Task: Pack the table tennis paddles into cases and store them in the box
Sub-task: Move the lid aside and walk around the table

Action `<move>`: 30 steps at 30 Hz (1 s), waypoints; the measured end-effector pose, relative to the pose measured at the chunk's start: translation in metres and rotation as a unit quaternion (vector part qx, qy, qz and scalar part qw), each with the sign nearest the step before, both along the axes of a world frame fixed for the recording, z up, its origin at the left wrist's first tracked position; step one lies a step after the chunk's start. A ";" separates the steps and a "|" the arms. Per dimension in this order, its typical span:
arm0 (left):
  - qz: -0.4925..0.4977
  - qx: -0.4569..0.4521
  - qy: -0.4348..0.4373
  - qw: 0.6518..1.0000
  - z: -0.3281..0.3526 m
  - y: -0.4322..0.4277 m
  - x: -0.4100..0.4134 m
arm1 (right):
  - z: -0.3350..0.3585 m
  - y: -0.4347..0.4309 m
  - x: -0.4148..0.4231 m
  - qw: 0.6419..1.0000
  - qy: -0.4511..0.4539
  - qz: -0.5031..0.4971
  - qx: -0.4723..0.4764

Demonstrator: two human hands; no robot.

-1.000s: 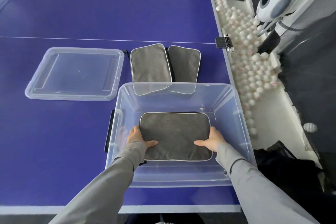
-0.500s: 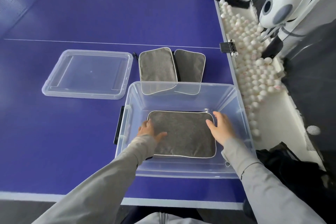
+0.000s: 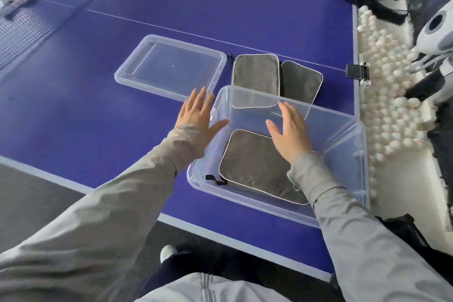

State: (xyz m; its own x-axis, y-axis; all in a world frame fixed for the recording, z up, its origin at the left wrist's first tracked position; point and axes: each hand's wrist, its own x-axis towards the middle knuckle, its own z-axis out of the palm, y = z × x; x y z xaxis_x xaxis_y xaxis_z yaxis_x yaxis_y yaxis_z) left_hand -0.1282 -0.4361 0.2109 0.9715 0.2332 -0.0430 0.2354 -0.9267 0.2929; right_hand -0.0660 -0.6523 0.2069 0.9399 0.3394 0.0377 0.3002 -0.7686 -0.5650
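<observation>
A clear plastic box (image 3: pixel 343 211) stands on the blue table near its front edge. One grey paddle case (image 3: pixel 255 164) with white piping lies flat on the box floor. Two more grey cases, one (image 3: pixel 256 76) beside the other (image 3: pixel 300 82), lie side by side on the table just behind the box. My left hand (image 3: pixel 196 113) is raised with fingers spread, over the box's left rim, holding nothing. My right hand (image 3: pixel 290 130) hovers open above the box interior, over the far end of the case, also with nothing in it.
The clear box lid (image 3: pixel 171 66) lies on the table left of the two cases. A net (image 3: pixel 22 19) crosses the far left. To the right, a trough of several white balls (image 3: pixel 392 95) and a ball machine (image 3: pixel 436 32) border the table edge.
Both hands have lifted off the case in the box and moved up and forward, fingers spread. The camera has swung to the left and tilted.
</observation>
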 end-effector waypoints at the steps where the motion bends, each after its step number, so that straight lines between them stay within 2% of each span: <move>1: 0.023 -0.007 0.000 1.000 0.001 0.014 -0.005 | 0.001 0.011 -0.004 1.000 0.001 0.015 -0.003; 9: 0.147 -0.050 0.004 0.988 -0.028 0.097 -0.110 | -0.002 0.125 -0.064 0.989 -0.011 0.132 -0.072; 15: 0.277 -0.072 0.100 0.953 -0.083 0.173 -0.265 | -0.028 0.248 -0.162 0.949 -0.024 0.284 -0.132; 17: 0.303 -0.065 0.140 0.940 -0.100 0.190 -0.315 | -0.044 0.281 -0.197 0.925 -0.005 0.337 -0.174; 21: 0.367 -0.108 0.204 0.901 -0.130 0.206 -0.404 | -0.083 0.322 -0.272 0.861 0.035 0.433 -0.265; 24: 0.413 -0.115 0.240 0.871 -0.145 0.208 -0.460 | -0.107 0.337 -0.315 0.797 0.044 0.495 -0.344; 26: 0.452 -0.137 0.247 0.846 -0.152 0.206 -0.492 | -0.118 0.348 -0.334 0.758 0.031 0.531 -0.376; 30: 0.523 -0.173 0.250 0.796 -0.161 0.199 -0.544 | -0.129 0.378 -0.356 0.710 0.026 0.578 -0.401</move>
State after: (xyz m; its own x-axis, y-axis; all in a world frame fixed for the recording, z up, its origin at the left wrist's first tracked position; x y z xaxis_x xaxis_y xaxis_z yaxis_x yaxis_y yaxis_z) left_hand -0.6723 -0.2369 0.0499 0.0954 0.7939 -0.6006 0.9927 -0.0313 0.1162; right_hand -0.4220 -0.2743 0.0778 0.0091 0.7780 -0.6283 0.9871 -0.1073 -0.1186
